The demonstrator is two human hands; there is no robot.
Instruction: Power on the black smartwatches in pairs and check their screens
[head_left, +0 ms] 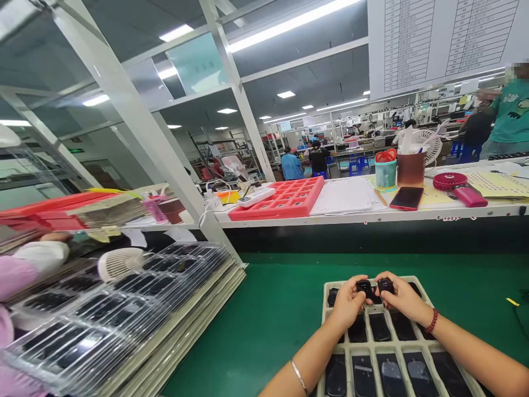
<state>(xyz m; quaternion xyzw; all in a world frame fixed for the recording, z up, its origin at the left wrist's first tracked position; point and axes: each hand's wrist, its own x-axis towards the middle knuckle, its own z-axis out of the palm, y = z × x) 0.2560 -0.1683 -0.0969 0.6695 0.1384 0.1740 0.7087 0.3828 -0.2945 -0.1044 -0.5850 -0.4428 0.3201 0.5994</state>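
My left hand pinches a small black square device, rounded at the corners like a watch body. A similar black square device sits between the thumb and fingers of my right hand. Both hands are held close together over the far end of a pale compartment tray. Dark rectangular pieces lie in the tray's compartments, some of them hidden under my hands and forearms.
On the left, clear plastic trays of dark pieces are stacked high, near a co-worker's pink sleeve. A shelf ahead bears a red foam tray, papers, a phone and a cup. Green matting covers the bench.
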